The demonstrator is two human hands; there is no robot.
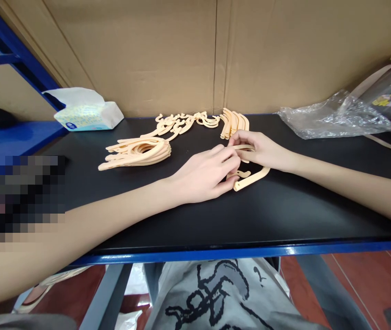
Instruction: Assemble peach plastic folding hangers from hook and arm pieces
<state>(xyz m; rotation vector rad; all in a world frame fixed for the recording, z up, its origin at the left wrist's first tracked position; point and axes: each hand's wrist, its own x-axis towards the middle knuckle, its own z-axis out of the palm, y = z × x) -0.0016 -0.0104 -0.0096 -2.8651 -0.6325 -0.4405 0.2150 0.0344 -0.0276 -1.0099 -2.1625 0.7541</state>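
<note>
Both hands meet over several cream plastic pieces at the middle of the black table. My left hand (212,174) has its fingers bent and closed around a small cream hook piece (243,174), which partly shows beyond the fingertips. My right hand (259,149) pinches a thin curved cream piece (245,147) between thumb and fingers, its end close to the left fingers. Below them a curved cream arm piece (252,179) lies by the left fingertips. How the pieces touch each other is hidden by the fingers.
A stack of curved cream pieces (140,152) lies left, loose hook pieces (178,123) behind it, and another curved stack (234,123) at the back. A tissue pack (87,114) stands back left; clear plastic wrap (319,117) lies back right. Cardboard (147,55) closes the rear.
</note>
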